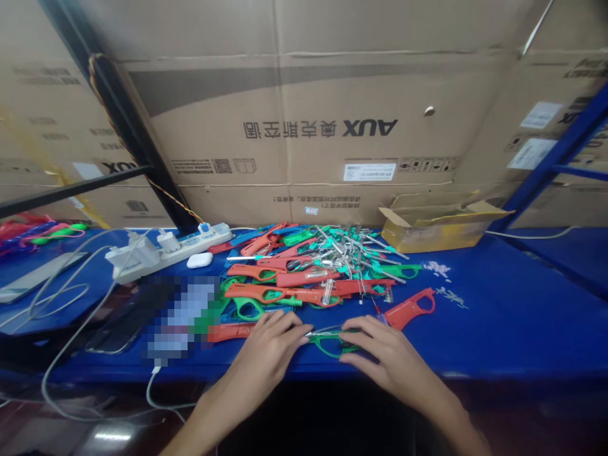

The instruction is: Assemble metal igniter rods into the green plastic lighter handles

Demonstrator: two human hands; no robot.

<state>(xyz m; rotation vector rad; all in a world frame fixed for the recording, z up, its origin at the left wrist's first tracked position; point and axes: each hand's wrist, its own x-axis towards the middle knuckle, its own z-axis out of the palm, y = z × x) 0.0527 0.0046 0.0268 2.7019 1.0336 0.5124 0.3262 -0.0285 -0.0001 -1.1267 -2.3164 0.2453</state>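
Head view shows the bare left hand (280, 335) and bare right hand (380, 345) stretched forward, fingers bent, each pinching one end of a green plastic looped handle (323, 350). It is between them, over the blue table (513, 316).

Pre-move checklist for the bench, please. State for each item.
1. Green handle held at both ends: ok, left hand at one, right hand at the other.
2. Anything fitted inside it seated: cannot tell, fingers cover much of it.
3. Orange handle apart from right hand: cannot tell, very close.
4. Handle pile sorted by colour: not ok, orange and green mixed.
5. Cardboard box open: ok, flaps up; contents hidden.
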